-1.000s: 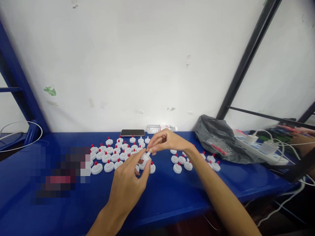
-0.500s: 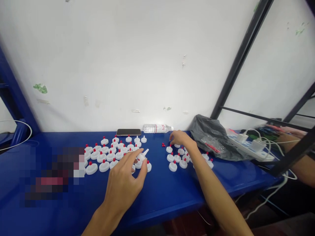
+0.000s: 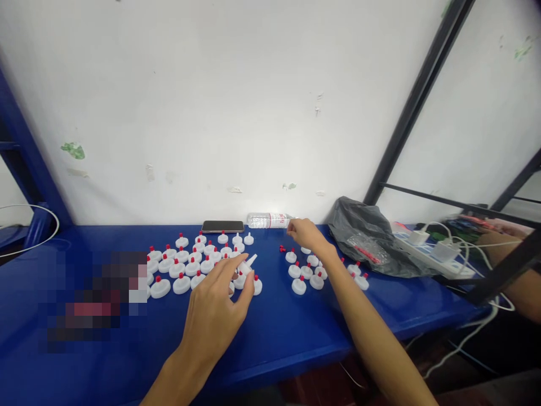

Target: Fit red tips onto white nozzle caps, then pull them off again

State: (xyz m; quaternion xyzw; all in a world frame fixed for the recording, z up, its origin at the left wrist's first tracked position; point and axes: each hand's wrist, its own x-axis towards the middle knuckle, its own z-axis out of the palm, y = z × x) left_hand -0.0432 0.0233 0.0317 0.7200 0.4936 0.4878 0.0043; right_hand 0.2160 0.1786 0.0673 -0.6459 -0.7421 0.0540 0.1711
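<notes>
My left hand [image 3: 215,299] pinches a white nozzle lid [image 3: 246,266] between thumb and fingers, its bare spout tilted up to the right. My right hand [image 3: 305,232] hovers over the back of the table, its fingers curled in; what they hold, if anything, is hidden. Below its fingertips lie small loose red caps [image 3: 282,248]. White nozzle lids with red tips [image 3: 298,286] stand in a group under my right forearm. A larger group of red-tipped white lids [image 3: 181,283] spreads to the left, with a few bare-spouted lids [image 3: 248,239] at its back.
A phone [image 3: 222,226] and a lying water bottle [image 3: 268,220] rest along the wall. On the right are a black plastic bag [image 3: 359,225], a clear bag of red pieces [image 3: 367,254] and a power strip [image 3: 448,262]. Another person's arm [image 3: 502,270] shows at far right.
My right hand has risen and drawn slightly back from the red-tipped lid beneath it, its fingers now more curled. The left hand keeps its hold on the nozzle lid.
</notes>
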